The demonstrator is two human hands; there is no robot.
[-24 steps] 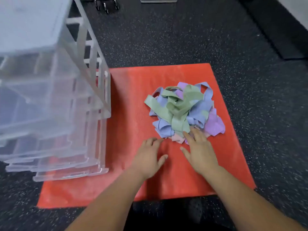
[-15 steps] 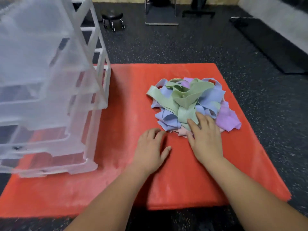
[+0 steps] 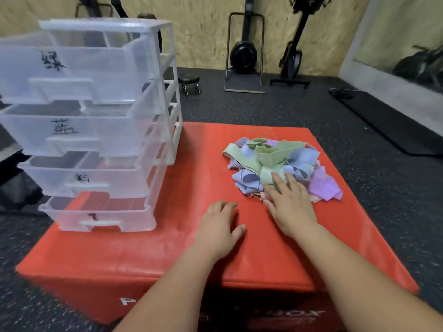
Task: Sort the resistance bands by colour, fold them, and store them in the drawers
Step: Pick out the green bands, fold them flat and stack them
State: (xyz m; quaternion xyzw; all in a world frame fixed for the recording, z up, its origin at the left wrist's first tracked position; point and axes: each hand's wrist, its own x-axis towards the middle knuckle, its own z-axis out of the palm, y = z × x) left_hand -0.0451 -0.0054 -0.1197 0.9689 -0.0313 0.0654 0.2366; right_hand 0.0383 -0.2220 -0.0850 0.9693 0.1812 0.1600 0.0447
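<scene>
resistance bands [image 3: 275, 161]: tangled heap, right of frame centre on red box [image 3: 167, 255]. our right hand [image 3: 291, 202] lies spread, fingertips on heap's near edge; left hand [image 3: 218, 226] flat, fingers loose, beside it, apart from bands.

Tangled pastel bands [image 3: 275, 161] heaped beside 4 open clear drawers [image 3: 91, 130].

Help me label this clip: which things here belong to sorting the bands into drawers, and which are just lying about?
Job: pile of resistance bands, clear drawer unit, right hand touching the pile, left hand on the red box.
Lying about: rolling stool, exercise machine, black floor mat.
</scene>
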